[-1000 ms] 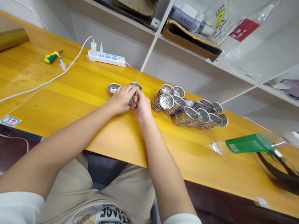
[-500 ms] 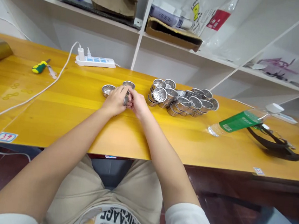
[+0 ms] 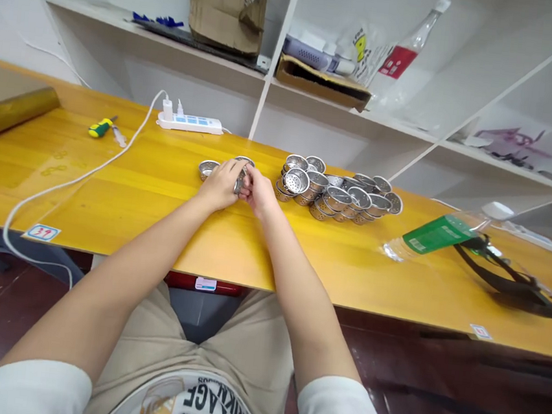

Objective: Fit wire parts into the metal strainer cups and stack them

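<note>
My left hand [image 3: 221, 185] is wrapped round a small metal cup [image 3: 237, 186], most of which its fingers hide. Close against it, my right hand [image 3: 259, 192] has its fingers bent at the same cup. Beside my left hand sits a perforated metal cup [image 3: 207, 169] on the table, and another cup [image 3: 245, 162] shows just behind the hands. To the right of my hands stands a cluster of perforated metal cups [image 3: 338, 199], several of them stacked inside each other.
The yellow table [image 3: 149, 208] bears a screwdriver [image 3: 101, 127], a white power strip [image 3: 191, 123] with its cable, a green-labelled bottle [image 3: 437, 234] and a black visor-like object [image 3: 513, 279]. White shelves [image 3: 175, 38] rise behind.
The view has shifted, so the table items appear slightly moved. My hands stay together round the cup, with small finger movements.
</note>
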The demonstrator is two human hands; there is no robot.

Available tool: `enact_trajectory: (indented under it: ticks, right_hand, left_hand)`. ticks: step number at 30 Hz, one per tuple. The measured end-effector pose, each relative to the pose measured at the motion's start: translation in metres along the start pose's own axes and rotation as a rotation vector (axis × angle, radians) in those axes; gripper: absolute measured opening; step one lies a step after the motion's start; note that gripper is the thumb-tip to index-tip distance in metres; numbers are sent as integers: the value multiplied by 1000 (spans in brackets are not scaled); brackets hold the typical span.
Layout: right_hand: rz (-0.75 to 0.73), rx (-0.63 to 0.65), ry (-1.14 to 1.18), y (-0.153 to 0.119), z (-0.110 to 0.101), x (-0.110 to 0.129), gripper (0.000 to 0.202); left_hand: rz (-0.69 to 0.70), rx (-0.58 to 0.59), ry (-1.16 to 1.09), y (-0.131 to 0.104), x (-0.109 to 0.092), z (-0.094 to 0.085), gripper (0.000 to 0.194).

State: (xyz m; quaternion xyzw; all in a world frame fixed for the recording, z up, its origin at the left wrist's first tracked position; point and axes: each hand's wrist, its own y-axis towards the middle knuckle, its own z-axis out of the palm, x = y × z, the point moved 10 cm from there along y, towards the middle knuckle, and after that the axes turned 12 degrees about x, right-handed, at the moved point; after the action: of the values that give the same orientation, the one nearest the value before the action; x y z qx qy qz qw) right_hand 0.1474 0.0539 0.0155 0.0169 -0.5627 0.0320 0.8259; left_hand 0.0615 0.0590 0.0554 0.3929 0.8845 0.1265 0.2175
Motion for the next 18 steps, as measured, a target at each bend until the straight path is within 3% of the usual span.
enact_trajectory:
  ticks: [7,14,18]
  right_hand:
    - [62,-47,41,2,-10,-5,48]
    - [-133,-138,55,0,-24,23,52]
    - [-133,-227,-128,0,-46,31,43]
  left_hand:
    - [48,-13,11,0,-4,2,67]
    - [-74,-49,29,-2,7,-6,64]
    - [-123,-6,79,-6,9,-6,63]
